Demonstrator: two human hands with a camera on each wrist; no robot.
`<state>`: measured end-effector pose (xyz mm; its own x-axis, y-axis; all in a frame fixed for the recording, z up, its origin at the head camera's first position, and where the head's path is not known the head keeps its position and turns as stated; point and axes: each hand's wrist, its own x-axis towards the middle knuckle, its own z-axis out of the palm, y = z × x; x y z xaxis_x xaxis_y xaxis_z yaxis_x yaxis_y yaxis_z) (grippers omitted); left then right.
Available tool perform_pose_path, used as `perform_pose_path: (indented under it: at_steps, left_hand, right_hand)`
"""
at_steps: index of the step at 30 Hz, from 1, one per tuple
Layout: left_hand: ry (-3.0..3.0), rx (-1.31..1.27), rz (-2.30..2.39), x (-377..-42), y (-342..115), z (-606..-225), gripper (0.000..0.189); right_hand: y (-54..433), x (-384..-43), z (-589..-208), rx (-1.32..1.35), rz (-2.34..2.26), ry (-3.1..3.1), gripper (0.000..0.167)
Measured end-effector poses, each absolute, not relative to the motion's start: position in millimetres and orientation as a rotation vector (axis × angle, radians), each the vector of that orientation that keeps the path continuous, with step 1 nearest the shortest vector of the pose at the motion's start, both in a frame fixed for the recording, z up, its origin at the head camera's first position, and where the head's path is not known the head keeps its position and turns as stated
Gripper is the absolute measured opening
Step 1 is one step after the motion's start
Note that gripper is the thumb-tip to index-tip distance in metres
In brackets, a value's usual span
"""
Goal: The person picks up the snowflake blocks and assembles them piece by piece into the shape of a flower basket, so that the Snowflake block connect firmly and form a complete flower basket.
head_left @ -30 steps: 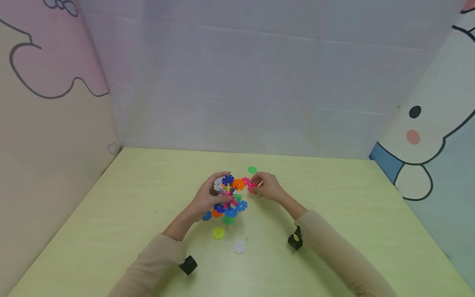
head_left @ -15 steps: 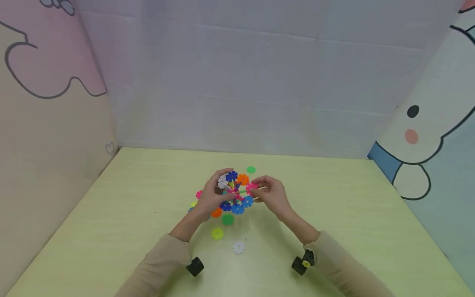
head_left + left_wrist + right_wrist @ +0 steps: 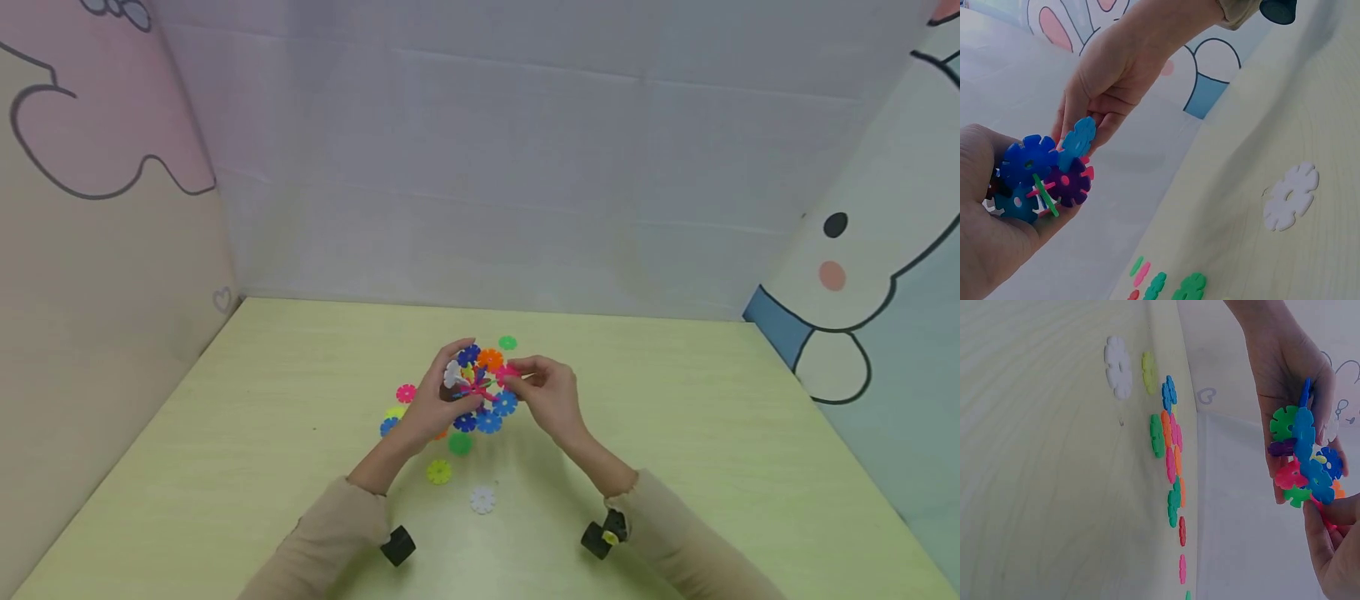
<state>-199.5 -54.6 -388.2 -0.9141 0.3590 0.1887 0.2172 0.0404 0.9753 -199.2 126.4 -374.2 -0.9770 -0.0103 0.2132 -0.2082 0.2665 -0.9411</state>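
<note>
A pale wood-grain surface [image 3: 697,400] runs back to a white sheet [image 3: 480,167] and out to a painted left panel [image 3: 135,275] and a painted right panel [image 3: 915,392], both well apart from a pair of working hands, with broad room on either side.

Raised off the surface, near its middle, is a cluster [image 3: 478,389] of notched, flower-shaped discs joined at angles to one another, showing dark blue, lighter blue, orange, white, pink, purple and green. Some discs face the head camera flat; others turn edge-on, around a pink centre.

The left hand [image 3: 437,406] grips the cluster from its left side, thumb across the front and fingers reaching around the back. The right hand [image 3: 551,396] pinches a pink disc [image 3: 507,374] between thumb and fingers at the cluster's right edge; whether that piece is firmly joined cannot be told.

Both forearms, in beige sleeves [image 3: 326,533], angle inward from the near side. Below the hands lie a yellow disc [image 3: 439,472], a white disc [image 3: 482,500] and a green disc [image 3: 461,443]; a light green disc [image 3: 507,342] rests just beyond the cluster, and a loose pink disc [image 3: 406,393] to its left.
</note>
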Motion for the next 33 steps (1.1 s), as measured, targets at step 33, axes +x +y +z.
perform_pose_path:
  at_steps: [33]
  left_hand:
    - [2.202, 0.495, 2.119, -199.3, -35.5, -384.1, 0.065]
  right_hand:
    - [127.5, -201.2, -365.9, 0.047, 1.817, -2.363, 0.017]
